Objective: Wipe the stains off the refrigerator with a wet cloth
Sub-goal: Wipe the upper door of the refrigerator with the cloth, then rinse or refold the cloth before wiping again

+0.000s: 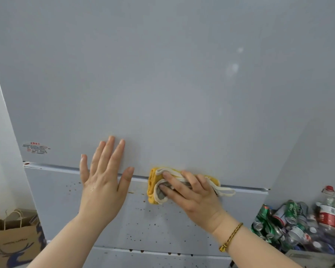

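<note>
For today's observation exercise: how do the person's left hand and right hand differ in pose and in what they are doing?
The left hand lies flat and empty, fingers spread, on the refrigerator; the right hand presses a bunched yellow cloth at the door seam. The left wrist is bare; the right wears a braided bracelet. Both rest against the refrigerator's front.

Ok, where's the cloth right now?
The cloth is under the right hand, pressed on the fridge at the seam between its doors, right of the left hand.
</note>
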